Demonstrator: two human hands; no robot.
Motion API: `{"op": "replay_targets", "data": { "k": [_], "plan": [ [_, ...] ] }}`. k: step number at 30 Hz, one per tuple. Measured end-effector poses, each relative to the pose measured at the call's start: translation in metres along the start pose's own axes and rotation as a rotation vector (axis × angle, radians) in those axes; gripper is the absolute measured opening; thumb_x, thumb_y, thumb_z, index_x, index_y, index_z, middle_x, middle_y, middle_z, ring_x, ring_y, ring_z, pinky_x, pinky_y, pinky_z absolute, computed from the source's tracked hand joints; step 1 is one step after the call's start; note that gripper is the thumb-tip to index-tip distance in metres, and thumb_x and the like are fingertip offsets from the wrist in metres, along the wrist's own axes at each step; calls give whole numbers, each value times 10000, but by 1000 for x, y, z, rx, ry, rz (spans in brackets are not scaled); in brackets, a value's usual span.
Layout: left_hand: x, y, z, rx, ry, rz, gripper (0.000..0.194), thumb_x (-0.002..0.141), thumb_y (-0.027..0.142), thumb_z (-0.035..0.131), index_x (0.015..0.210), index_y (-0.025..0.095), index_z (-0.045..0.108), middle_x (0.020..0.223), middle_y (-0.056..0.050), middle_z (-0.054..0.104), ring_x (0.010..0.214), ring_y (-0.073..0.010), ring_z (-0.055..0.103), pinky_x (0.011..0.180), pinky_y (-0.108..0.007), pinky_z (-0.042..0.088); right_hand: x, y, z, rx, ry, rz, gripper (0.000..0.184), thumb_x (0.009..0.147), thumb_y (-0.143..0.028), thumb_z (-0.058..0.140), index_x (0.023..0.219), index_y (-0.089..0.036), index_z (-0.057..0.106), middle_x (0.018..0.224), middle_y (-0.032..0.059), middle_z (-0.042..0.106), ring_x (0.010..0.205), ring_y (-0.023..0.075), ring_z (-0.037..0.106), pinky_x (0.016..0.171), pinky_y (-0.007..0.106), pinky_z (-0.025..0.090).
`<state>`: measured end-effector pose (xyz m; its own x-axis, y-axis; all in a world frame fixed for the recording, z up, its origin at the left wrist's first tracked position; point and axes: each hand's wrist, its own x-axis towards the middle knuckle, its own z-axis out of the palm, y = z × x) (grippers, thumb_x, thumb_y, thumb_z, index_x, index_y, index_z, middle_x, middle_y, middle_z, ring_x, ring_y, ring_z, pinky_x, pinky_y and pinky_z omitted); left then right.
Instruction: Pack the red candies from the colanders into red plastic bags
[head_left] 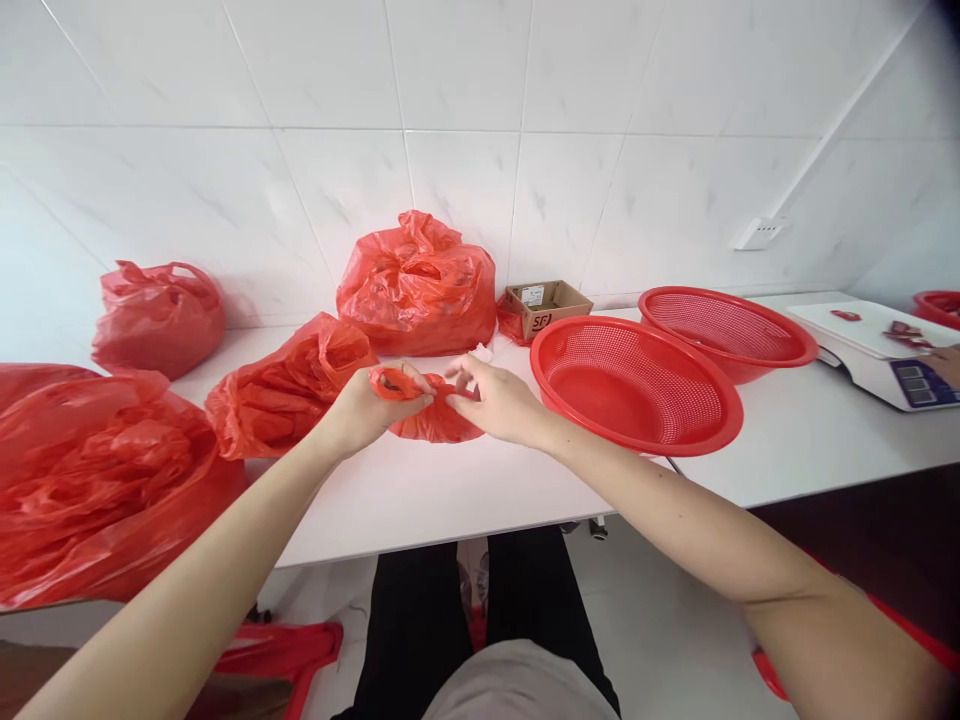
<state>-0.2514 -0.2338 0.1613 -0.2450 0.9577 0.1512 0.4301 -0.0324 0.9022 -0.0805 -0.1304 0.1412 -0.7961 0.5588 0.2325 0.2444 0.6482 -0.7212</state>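
A small red plastic bag [435, 425] rests on the white table in front of me, its top gathered up between my hands. My left hand [369, 408] is closed on the bag's upper edge, with a loop of red plastic showing above the fingers. On the other side, my right hand [501, 400] has its thumb and fingers curled close to the bag's top. A small pale scrap [481, 352] shows at the fingers of that hand. Whether the right fingertips pinch the plastic is hard to make out. What the bag contains is hidden.
Large red bags stand at the left [112, 480], at the back [416, 285] and in the far left corner [157, 320]; a crumpled one [289, 385] lies nearer. A cardboard box [547, 308], two red baskets [637, 440] [780, 365] and a scale [892, 350] stand rightward.
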Motion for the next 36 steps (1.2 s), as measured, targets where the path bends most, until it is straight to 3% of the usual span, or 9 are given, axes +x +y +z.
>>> {"op": "replay_targets", "data": {
  "k": [3,6,12,18,21,24,27,30,36],
  "plan": [
    [-1,3,0,-35,-35,50,208,716,331,756,804,197,624,868,-47,702,842,-212,663,736,-316,516,6,4,6,109,18,-132,429,834,-256,628,1249,-256,522,1267,49,601,1010,181,607,855,342,458],
    [-4,2,5,-9,-41,95,216,735,315,721,860,202,587,909,-41,681,886,-215,660,765,-322,520,6,8,19,202,-34,-122,451,846,-223,615,1287,-238,521,1163,56,650,1029,190,613,898,361,459],
    [-6,-7,20,454,293,207,66,741,204,594,796,218,560,802,4,644,662,-144,567,641,-261,438,-5,7,33,223,48,-85,413,858,-251,617,1257,-215,518,853,5,653,774,159,619,775,334,479],
    [-1,-6,21,360,351,334,52,811,251,583,854,224,594,876,-20,615,717,-149,556,674,-263,452,1,1,13,475,-47,-21,323,958,-404,473,1183,-207,595,833,11,626,573,94,532,563,251,448],
    [-3,-2,18,280,342,308,85,827,301,616,825,217,601,753,5,562,657,-133,526,618,-253,437,10,3,0,570,-109,-49,235,927,-312,540,1059,-168,671,883,22,626,654,78,526,602,226,436],
    [-6,1,13,200,240,234,121,827,324,645,845,209,610,738,9,606,635,-128,553,577,-247,436,14,4,-8,623,-167,-54,201,867,-272,620,1021,-154,671,883,26,643,770,95,564,688,231,447],
    [-10,0,7,199,159,266,143,799,330,693,858,209,646,818,-12,670,719,-158,620,616,-264,472,10,0,-13,563,-197,-82,170,824,-263,651,945,-144,655,883,28,653,812,112,585,739,248,447],
    [-13,-1,1,256,107,389,107,785,313,717,810,219,673,799,-7,676,726,-169,632,654,-292,493,-1,-9,-13,366,-167,-122,80,826,-227,601,819,-152,629,731,-16,597,676,96,527,655,241,403],
    [-13,-6,-12,369,272,514,78,785,284,723,765,231,669,819,-11,696,801,-195,637,776,-358,504,-23,-20,3,174,-107,-142,161,799,-131,522,651,-172,475,592,-63,424,567,73,372,577,227,311]
  ]
}}
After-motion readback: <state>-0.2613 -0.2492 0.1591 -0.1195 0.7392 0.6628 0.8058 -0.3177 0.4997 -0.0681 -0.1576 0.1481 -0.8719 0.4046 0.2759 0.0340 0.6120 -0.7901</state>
